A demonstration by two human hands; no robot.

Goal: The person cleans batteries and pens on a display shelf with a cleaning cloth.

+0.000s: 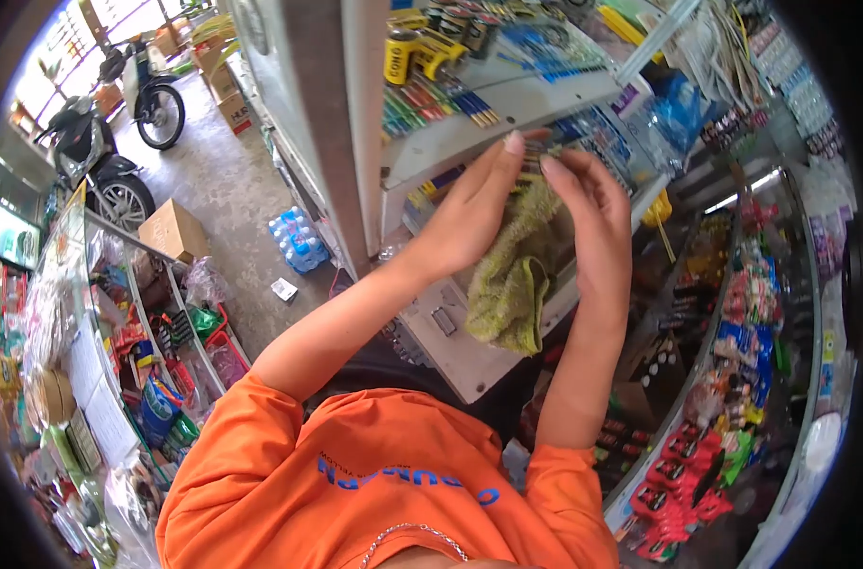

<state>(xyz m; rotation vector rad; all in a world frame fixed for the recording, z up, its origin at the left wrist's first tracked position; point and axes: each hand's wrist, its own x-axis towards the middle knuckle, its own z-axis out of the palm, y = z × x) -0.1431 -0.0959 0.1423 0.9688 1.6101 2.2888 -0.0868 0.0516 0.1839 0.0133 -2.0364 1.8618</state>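
Note:
A fuzzy yellow-green cloth (512,275) hangs in loose folds between my two hands, over the corner of a pale display cabinet. My left hand (474,213) is closed at the cloth's upper left, thumb up and the other fingers mostly hidden. Facing it, my right hand (597,204) has its fingers curled and its thumb against the top of the cloth. A small dark striped item (541,150) shows between the fingertips; I cannot tell what it is. Just beyond lies a shelf (526,104) with rows of pens (441,102) and a yellow boxed tool (417,59).
A pale upright post (332,123) stands left of my arms. A shrink-wrapped bottle pack (299,240), a cardboard box (173,230) and motorbikes (95,156) are on the floor beyond. At right, a glass case holds red packets (678,484). Crowded goods line the left side.

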